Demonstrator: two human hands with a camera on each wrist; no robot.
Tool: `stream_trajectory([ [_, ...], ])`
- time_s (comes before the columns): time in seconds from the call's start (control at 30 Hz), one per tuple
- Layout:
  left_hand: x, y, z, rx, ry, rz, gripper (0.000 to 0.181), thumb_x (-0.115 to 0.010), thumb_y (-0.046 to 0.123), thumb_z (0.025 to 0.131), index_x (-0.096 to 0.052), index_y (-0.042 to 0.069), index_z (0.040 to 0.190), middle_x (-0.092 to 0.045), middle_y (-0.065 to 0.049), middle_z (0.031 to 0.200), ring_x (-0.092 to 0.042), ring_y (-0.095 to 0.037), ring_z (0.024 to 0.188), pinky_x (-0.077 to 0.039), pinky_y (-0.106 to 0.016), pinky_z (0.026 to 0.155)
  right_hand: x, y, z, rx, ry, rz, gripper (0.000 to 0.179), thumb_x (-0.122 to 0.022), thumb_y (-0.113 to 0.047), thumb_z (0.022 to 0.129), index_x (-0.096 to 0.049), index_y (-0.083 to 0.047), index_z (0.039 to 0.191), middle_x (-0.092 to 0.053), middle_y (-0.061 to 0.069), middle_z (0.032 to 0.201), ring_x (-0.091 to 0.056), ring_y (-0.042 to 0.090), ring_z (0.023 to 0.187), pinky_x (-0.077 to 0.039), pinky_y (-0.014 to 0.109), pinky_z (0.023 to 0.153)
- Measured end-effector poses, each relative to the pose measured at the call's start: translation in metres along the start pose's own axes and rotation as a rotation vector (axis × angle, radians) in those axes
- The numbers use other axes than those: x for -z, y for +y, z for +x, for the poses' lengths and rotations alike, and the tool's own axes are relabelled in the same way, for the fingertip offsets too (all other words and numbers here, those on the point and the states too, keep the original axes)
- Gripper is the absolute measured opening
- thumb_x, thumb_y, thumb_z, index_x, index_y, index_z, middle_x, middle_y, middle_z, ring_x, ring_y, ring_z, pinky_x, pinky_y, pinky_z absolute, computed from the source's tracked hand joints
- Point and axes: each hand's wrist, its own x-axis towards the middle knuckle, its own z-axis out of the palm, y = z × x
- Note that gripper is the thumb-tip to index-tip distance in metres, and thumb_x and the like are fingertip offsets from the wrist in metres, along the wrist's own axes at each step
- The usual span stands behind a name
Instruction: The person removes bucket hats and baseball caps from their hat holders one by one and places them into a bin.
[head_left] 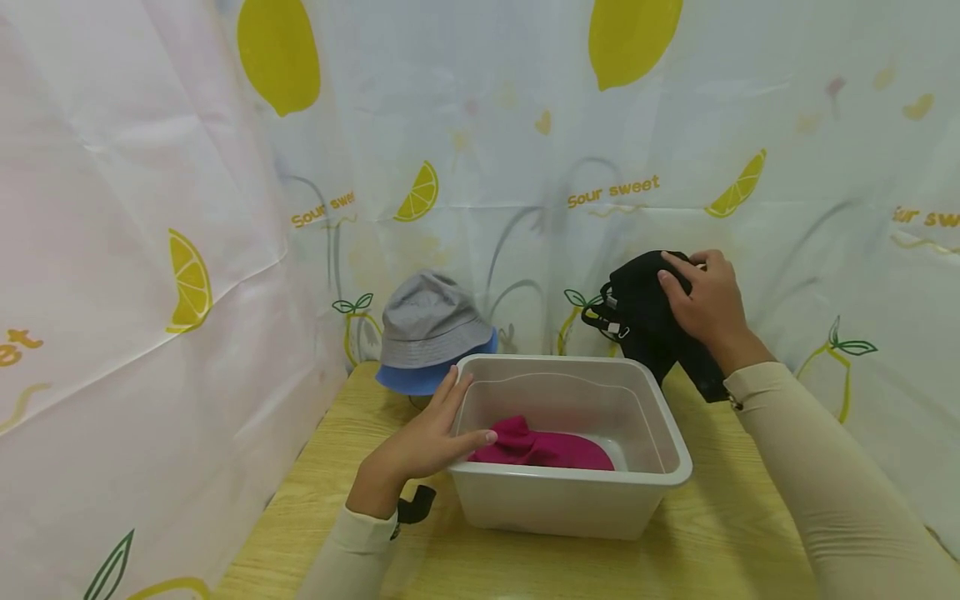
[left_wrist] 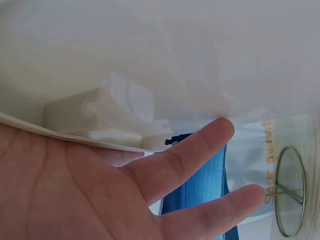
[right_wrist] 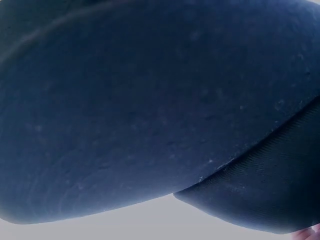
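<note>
My left hand rests on the left rim of a white plastic bin, its fingers straight. In the left wrist view, two fingers stretch out below the bin's rim. A magenta cap lies inside the bin. Behind the bin at the right, my right hand holds a black cap by the top, thumb and fingers on the cloth. Straps and a buckle hang on the cap's left side. Dark cap fabric fills most of the right wrist view, with a second dark panel below it.
A grey bucket hat sits stacked over a blue hat behind the bin's left side. The left wrist view shows a metal wire ring near them. Lemon-printed white sheeting closes off the back and left of the wooden table.
</note>
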Motion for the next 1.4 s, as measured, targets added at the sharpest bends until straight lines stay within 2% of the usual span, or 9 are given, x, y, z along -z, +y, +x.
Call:
stream_trajectory([
  [0.27, 0.000, 0.000, 0.000, 0.002, -0.001, -0.005, 0.108, -0.063, 0.076, 0.088, -0.007, 0.030, 0.168, 0.012, 0.003, 0.175, -0.022, -0.031, 0.158, -0.034, -0.056, 0.121, 0.010, -0.008, 0.004, 0.040, 0.043, 0.037, 0.040, -0.057, -0.025, 0.106, -0.065, -0.009, 0.141, -0.051, 0.032, 0.119, -0.048, 0.046, 0.104, -0.040, 0.062, 0.091],
  [0.5, -0.001, -0.002, 0.001, -0.011, 0.006, 0.008, 0.108, -0.063, 0.076, 0.088, -0.009, 0.028, 0.169, 0.011, 0.001, 0.175, -0.021, -0.030, 0.158, -0.032, -0.055, 0.122, 0.016, -0.016, 0.007, 0.043, 0.060, 0.059, 0.039, -0.057, -0.025, 0.106, -0.065, -0.009, 0.141, -0.051, 0.031, 0.120, -0.048, 0.045, 0.105, -0.040, 0.061, 0.091],
  [1.03, 0.000, -0.002, 0.001, -0.018, -0.002, -0.004, 0.109, -0.063, 0.075, 0.088, -0.008, 0.026, 0.169, 0.012, 0.000, 0.175, -0.017, -0.030, 0.159, -0.032, -0.055, 0.122, 0.026, -0.033, 0.009, 0.231, 0.111, 0.081, 0.037, -0.063, -0.017, 0.101, -0.068, -0.009, 0.137, -0.053, 0.031, 0.115, -0.046, 0.041, 0.095, -0.038, 0.056, 0.083],
  [1.4, 0.001, -0.002, 0.001, -0.016, -0.005, -0.004, 0.108, -0.063, 0.075, 0.088, -0.008, 0.027, 0.169, 0.012, 0.000, 0.175, -0.018, -0.031, 0.159, -0.032, -0.055, 0.122, 0.034, -0.051, 0.006, 0.306, 0.121, 0.095, 0.037, -0.064, -0.015, 0.100, -0.070, -0.010, 0.136, -0.054, 0.031, 0.113, -0.046, 0.040, 0.094, -0.035, 0.050, 0.079],
])
